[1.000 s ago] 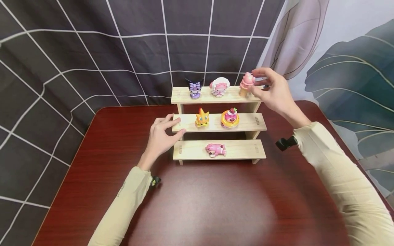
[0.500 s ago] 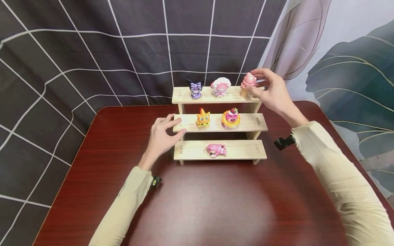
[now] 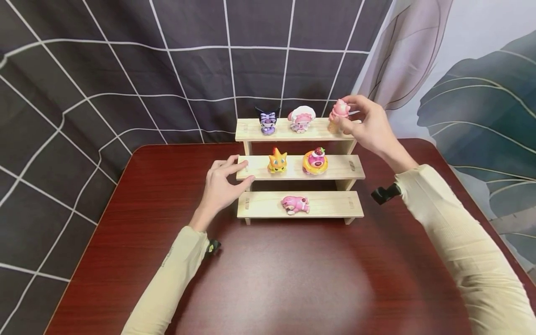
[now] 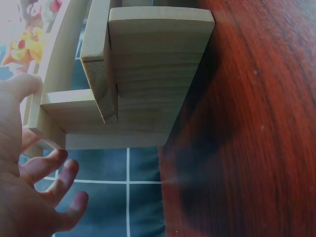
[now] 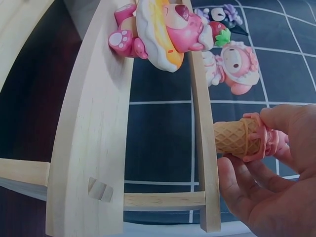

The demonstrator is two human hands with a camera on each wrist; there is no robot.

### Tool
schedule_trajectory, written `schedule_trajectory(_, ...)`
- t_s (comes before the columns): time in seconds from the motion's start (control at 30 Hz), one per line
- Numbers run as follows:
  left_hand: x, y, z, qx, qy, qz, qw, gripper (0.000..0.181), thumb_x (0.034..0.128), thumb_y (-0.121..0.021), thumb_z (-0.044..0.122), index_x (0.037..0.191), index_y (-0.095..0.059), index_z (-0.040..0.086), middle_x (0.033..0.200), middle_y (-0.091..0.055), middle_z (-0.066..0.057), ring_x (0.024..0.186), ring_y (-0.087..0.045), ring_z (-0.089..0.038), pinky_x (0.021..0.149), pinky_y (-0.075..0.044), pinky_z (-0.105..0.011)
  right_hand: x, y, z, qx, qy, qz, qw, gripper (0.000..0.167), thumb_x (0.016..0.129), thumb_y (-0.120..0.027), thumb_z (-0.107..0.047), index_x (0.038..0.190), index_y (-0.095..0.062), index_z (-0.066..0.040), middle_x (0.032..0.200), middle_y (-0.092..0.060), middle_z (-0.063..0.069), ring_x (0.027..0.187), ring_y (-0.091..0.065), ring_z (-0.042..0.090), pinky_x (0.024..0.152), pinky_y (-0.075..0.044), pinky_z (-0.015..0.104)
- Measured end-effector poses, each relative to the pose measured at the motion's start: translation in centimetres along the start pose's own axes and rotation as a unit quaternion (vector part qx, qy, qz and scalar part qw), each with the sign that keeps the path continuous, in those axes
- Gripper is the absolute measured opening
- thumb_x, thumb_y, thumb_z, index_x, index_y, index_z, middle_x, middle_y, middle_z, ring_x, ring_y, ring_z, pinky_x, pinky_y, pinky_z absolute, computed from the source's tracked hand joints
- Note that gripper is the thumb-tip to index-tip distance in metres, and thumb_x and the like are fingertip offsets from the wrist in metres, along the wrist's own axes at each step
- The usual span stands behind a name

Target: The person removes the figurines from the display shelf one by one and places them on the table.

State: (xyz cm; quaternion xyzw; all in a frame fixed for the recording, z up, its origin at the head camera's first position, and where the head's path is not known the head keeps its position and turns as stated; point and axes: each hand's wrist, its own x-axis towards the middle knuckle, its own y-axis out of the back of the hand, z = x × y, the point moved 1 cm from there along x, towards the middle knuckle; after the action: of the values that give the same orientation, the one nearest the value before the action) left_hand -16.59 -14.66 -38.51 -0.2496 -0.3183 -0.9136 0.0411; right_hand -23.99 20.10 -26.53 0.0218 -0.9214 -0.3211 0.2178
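Note:
My right hand (image 3: 370, 122) pinches a pink ice-cream cone figurine (image 5: 242, 137) between thumb and fingers. Its waffle cone stands upright at the right end of the top tier of a wooden three-tier display stand (image 3: 337, 167). At the middle tier's left end, my left hand (image 3: 222, 181) grips the board with thumb and index finger; the other fingers hang below in the left wrist view. Sharing the top tier are a purple-and-black figurine (image 3: 268, 123) and a pink figurine with a white bonnet (image 3: 301, 119).
A yellow star-shaped figurine (image 3: 277, 163) and a pink bear in a yellow ring (image 3: 316, 162) occupy the middle tier. On the bottom tier lies a pink bear (image 3: 295, 204). The stand is on a dark red table (image 3: 284, 274), before a dark grid-patterned curtain (image 3: 197, 70).
The ice-cream cone figurine has shifted slightly right along the top tier, still in my right hand's fingers. My left hand keeps its hold on the stand. The head view has drifted a little.

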Motion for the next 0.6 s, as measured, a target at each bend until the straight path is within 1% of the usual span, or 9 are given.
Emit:
schedule_trajectory(0.2, -0.03, 0.02, 0.11, -0.001, 0.0, 0.0, 1.0, 0.046, 0.0769, -0.087, 0.028, 0.118, -0.075, 0.009, 0.133, -0.061, -0.019, 0.105, -0.054, -0.031, 0.085, -0.039, -0.048, 0.07, -0.08, 0.05, 0.026, -0.012, -0.006, 0.9996, 0.042, 0.088, -0.074, -0.008, 0.127, -0.061, 0.002, 0.106, -0.064, 0.017, 0.077, -0.062, 0.008, 0.061, -0.053, 0.018)
schedule_trajectory(0.43, 0.01, 0.01, 0.15, -0.006, -0.003, 0.004, 1.0, 0.046, 0.0764, -0.087, 0.027, 0.117, -0.076, 0.009, 0.132, -0.061, -0.02, 0.105, -0.054, -0.032, 0.085, -0.039, -0.049, -0.05, -0.02, -0.27, 0.045, -0.018, -0.005, 0.9988, 0.042, 0.087, -0.074, -0.007, 0.126, -0.061, 0.002, 0.103, -0.064, 0.011, 0.075, -0.064, 0.008, 0.06, -0.053, 0.02)
schedule_trajectory(0.6, 0.05, 0.04, 0.16, -0.006, -0.005, 0.003, 1.0, 0.046, 0.0763, -0.087, 0.027, 0.117, -0.076, 0.008, 0.133, -0.061, -0.019, 0.104, -0.053, -0.031, 0.085, -0.039, -0.048, -0.15, 0.06, -0.73, 0.055, -0.015, -0.004, 0.9984, 0.041, 0.087, -0.075, -0.007, 0.125, -0.062, 0.002, 0.102, -0.064, 0.009, 0.075, -0.064, 0.01, 0.059, -0.053, 0.021)
